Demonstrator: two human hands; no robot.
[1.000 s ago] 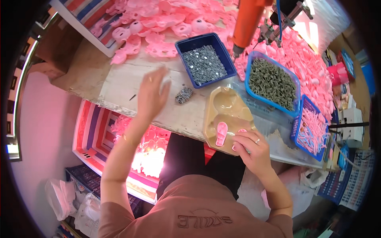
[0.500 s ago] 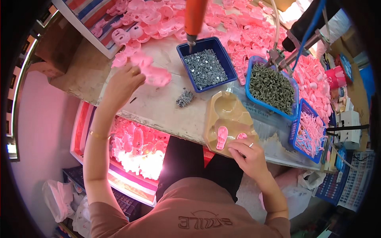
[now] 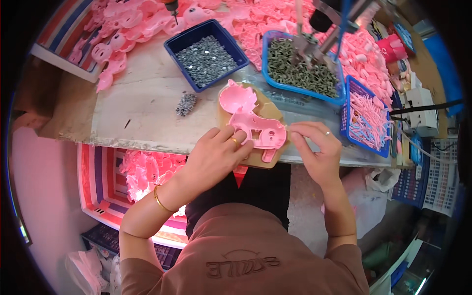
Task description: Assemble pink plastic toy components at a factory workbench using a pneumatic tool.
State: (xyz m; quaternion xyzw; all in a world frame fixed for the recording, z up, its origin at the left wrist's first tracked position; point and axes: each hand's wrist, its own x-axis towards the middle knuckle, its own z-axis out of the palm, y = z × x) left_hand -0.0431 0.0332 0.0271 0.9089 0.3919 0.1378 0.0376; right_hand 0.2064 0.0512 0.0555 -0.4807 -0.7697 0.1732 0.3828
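A pink plastic toy half-shell (image 3: 238,98), hollow side up, lies over a tan moulded holder (image 3: 269,112) at the table's front edge. My left hand (image 3: 216,152) has its fingers bent over the shell's left side, gripping its edge. Close to the shell's right end is my right hand (image 3: 319,147), thumb and forefinger drawn together in a pinch. Whatever sits between those fingertips is too small to make out. Below the shell a pink foot-shaped piece (image 3: 268,155) sticks out; the shell covers most of the holder's hollows.
A dark blue bin (image 3: 173,45) of small screws stands behind, with a screw clump (image 3: 186,104) nearby. Farther right are a light blue tub (image 3: 268,73) of dark metal pieces and a blue basket (image 3: 347,123) of thin sticks. A power screwdriver (image 3: 173,10) hangs above pink shells.
My left hand has brought a pink shell from the far left onto the holder. My right hand has moved from the holder's front to the shell's right end. The view has shifted.
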